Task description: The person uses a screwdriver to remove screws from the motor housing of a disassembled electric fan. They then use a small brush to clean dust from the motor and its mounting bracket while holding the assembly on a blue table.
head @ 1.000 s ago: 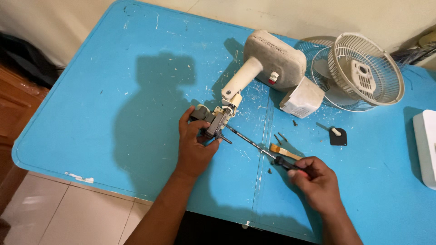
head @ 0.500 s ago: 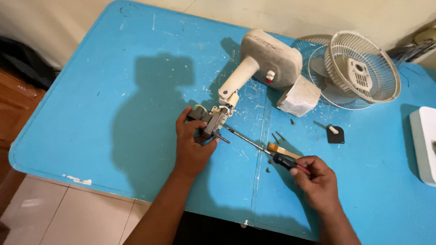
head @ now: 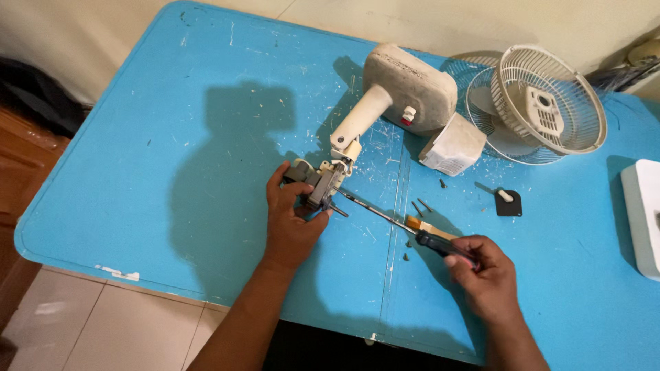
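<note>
The blue table (head: pixel 172 172) carries all parts. Left of centre, the left hand (head: pixel 292 223) is closed around the small grey motor (head: pixel 320 189), thumb and fingers clamped on its body. The motor rests on the table at the lower end of the cream fan stand (head: pixel 399 93), which lies on its side with its neck pointing toward the motor.

The metal shaft of the screwdriver (head: pixel 405 227) runs from the motor down to the right; its tip meets the motor. The right hand (head: pixel 485 271) is wrapped tight around the black handle.

Just above the shaft lie loose screws (head: pixel 419 206). Further right are a white housing (head: pixel 452 144), a small black plate (head: pixel 509 203) and the white fan guard (head: pixel 550 99).
</note>
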